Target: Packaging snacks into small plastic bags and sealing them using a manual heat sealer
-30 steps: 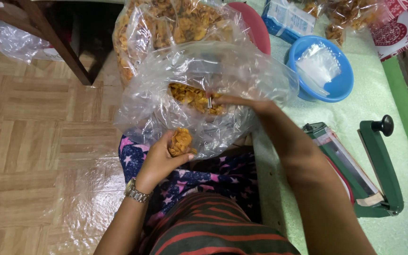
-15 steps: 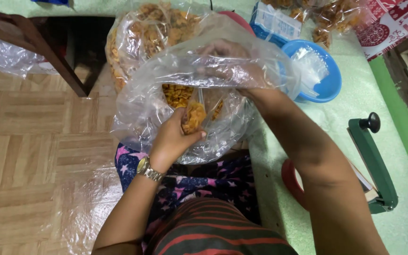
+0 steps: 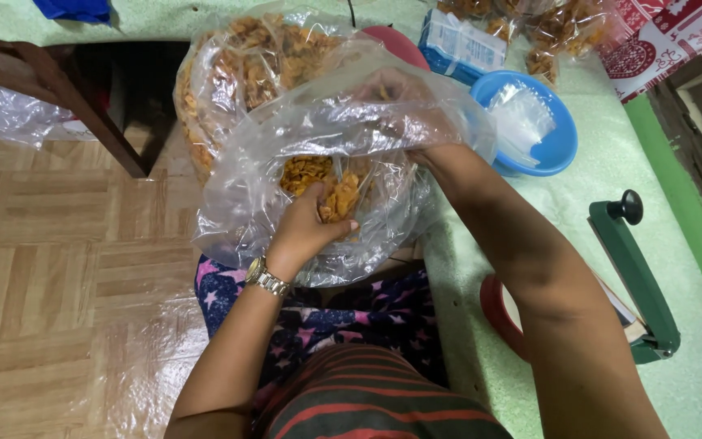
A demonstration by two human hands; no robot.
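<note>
A large clear plastic bag (image 3: 245, 203) sits open on the person's lap, its thin film crinkled and shiny, and a heap of orange-yellow chips (image 3: 306, 172) lies in its bottom. Just behind it stands a second, fuller bag of chips (image 3: 229, 73), bulging and rounded, packed almost to the top. To the right, on the pale green mat (image 3: 611, 162), a round blue bowl (image 3: 558, 146) holds a stack of small clear bags (image 3: 522, 118). Past the bowl lie a blue and white carton (image 3: 461, 41) and more filled packets (image 3: 562, 28).

The left hand (image 3: 306, 232) reaches into the mouth of the open bag, fingers curled closed around a small packet of chips (image 3: 340, 197), which it holds just above the loose heap. A metal watch (image 3: 266, 279) rings that wrist. The right hand (image 3: 404, 102) is at the far upper rim of the same bag, seen only through the film; it seems to pinch the plastic and lift it, but how tightly the fingers close I cannot tell.

A green heat sealer (image 3: 635, 268) with a black knob lies at the right edge of the mat, well apart from the bags. The floor (image 3: 58, 268) on the left is wooden parquet, partly covered by a clear sheet.
</note>
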